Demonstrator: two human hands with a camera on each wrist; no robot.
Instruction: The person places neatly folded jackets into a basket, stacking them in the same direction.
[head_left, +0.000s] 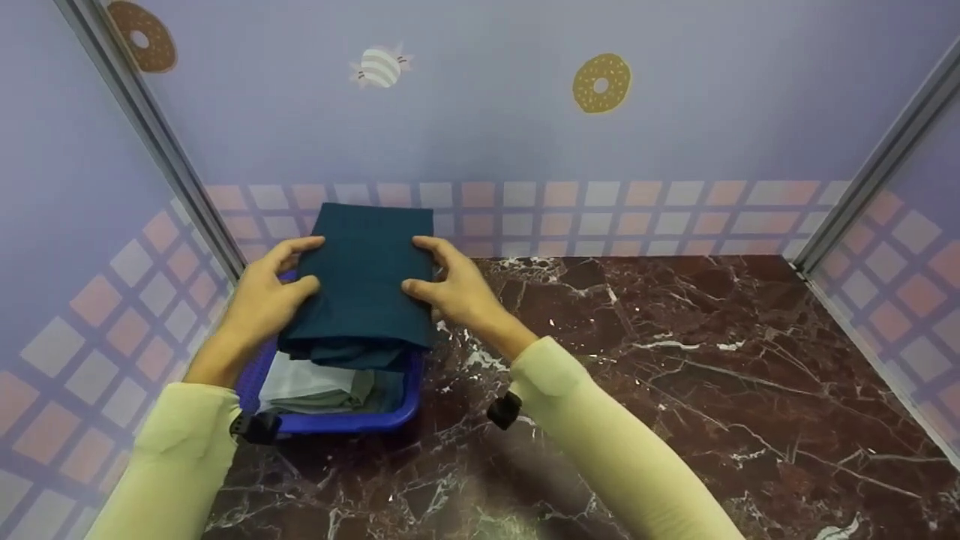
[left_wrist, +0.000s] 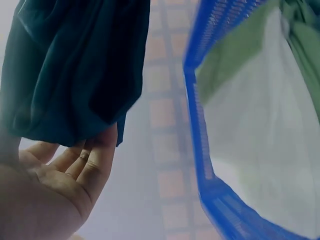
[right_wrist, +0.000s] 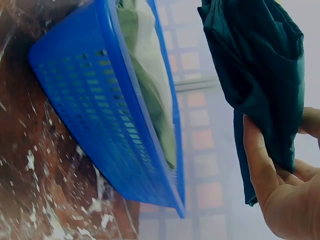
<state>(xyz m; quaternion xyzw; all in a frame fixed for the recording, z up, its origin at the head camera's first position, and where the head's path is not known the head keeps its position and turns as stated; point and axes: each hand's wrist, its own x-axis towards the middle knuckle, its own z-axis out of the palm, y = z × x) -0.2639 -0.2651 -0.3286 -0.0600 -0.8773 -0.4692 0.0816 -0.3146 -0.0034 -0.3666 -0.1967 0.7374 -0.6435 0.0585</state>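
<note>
A folded dark teal cloth (head_left: 366, 277) is held up over a blue plastic basket (head_left: 352, 424). My left hand (head_left: 264, 296) grips its left edge, thumb on top and fingers beneath, as the left wrist view also shows at the hand (left_wrist: 75, 175). On the opposite edge my right hand (head_left: 457, 289) pinches the cloth the same way. Folded white cloth (left_wrist: 255, 125) and green cloth (right_wrist: 150, 100) lie inside the basket. In the right wrist view the teal cloth (right_wrist: 260, 65) hangs apart from the basket's rim.
The basket stands on a dark red marble-patterned tabletop (head_left: 637, 375), near the left wall panel (head_left: 97, 315). A back wall (head_left: 487, 112) with printed doughnuts and pink and white squares closes the far side. Metal corner posts (head_left: 161, 150) stand at the sides.
</note>
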